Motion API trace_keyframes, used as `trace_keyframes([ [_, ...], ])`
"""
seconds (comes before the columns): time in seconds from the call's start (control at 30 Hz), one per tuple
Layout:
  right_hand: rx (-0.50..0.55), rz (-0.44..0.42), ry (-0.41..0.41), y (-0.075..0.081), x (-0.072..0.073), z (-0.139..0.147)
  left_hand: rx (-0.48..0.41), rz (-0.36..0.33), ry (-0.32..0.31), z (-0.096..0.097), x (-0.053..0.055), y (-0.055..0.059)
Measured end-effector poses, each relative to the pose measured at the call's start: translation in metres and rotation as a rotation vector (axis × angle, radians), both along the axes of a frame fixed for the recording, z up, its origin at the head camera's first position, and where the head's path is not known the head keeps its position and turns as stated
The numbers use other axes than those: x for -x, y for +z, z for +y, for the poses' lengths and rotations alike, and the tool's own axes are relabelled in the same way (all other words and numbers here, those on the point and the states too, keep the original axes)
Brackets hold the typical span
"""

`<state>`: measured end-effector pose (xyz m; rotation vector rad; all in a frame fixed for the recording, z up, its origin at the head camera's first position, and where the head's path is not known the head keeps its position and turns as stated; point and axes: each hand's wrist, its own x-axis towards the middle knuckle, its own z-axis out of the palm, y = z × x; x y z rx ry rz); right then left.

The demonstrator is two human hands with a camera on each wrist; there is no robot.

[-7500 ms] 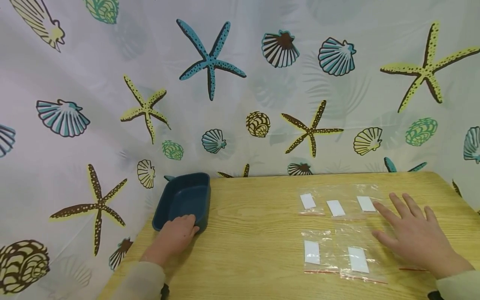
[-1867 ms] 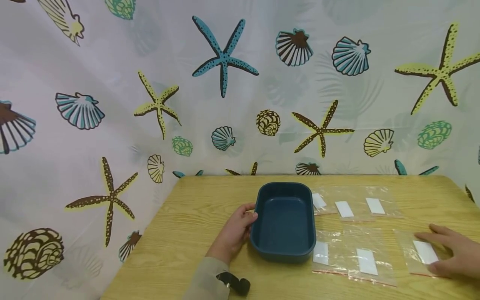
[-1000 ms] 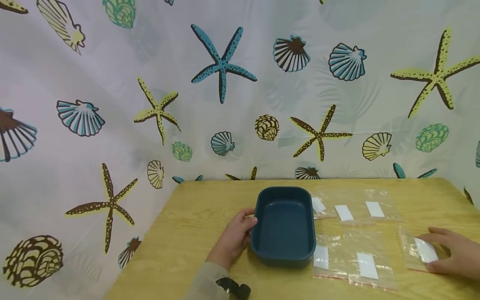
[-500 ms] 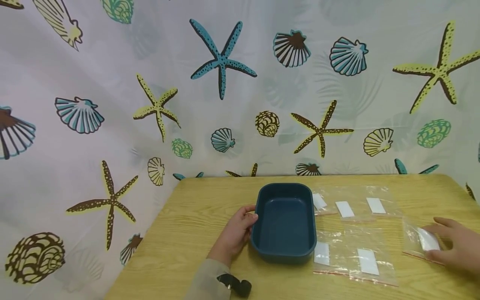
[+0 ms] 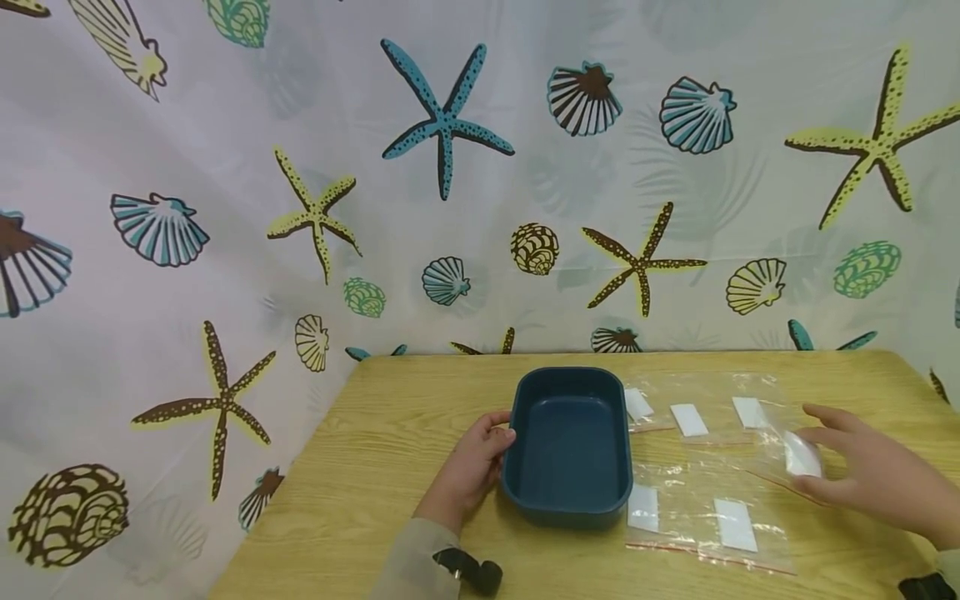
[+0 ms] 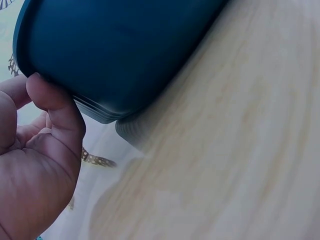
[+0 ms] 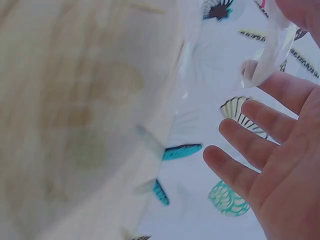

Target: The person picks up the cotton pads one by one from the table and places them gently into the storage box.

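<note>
My left hand [image 5: 467, 468] holds the left side of a dark blue plastic bin [image 5: 567, 517], thumb over the rim. In the left wrist view the thumb and fingers of that hand [image 6: 45, 150] grip a corner of the bin [image 6: 110, 50]. Between thumb and index finger, my right hand [image 5: 873, 467] pinches a clear zip bag [image 5: 802, 457] with a white rectangular piece inside. The bag looks lifted off the table, tilted. In the right wrist view, part of the bag [image 7: 272, 50] shows at the fingertips, while the other fingers of the hand [image 7: 285, 155] are spread.
Several more zip bags with white pieces lie flat right of the bin, among them a back-row bag [image 5: 689, 420] and a front-row bag [image 5: 736, 525]. The bin's right side hides parts of two. A curtain [image 5: 480, 208] with starfish and shells hangs behind the wooden table [image 5: 405, 400].
Earlier the bin stood at the far left; it now stands in the middle beside the bags. Over the last second my right hand has lifted the rightmost bag and carried it left.
</note>
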<state>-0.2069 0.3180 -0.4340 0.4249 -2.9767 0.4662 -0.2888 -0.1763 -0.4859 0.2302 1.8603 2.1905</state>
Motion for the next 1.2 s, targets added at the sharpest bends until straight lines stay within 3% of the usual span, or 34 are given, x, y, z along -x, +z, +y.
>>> trace_keyframes([
  [0.47, 0.087, 0.072, 0.145, 0.023, 0.003, -0.065, 0.019, -0.009, 0.019, -0.002, 0.000, -0.001],
  [1.2, 0.166, 0.131, 0.242, 0.023, 0.022, -0.152, 0.029, -0.003, 0.008, 0.000, 0.001, 0.000],
])
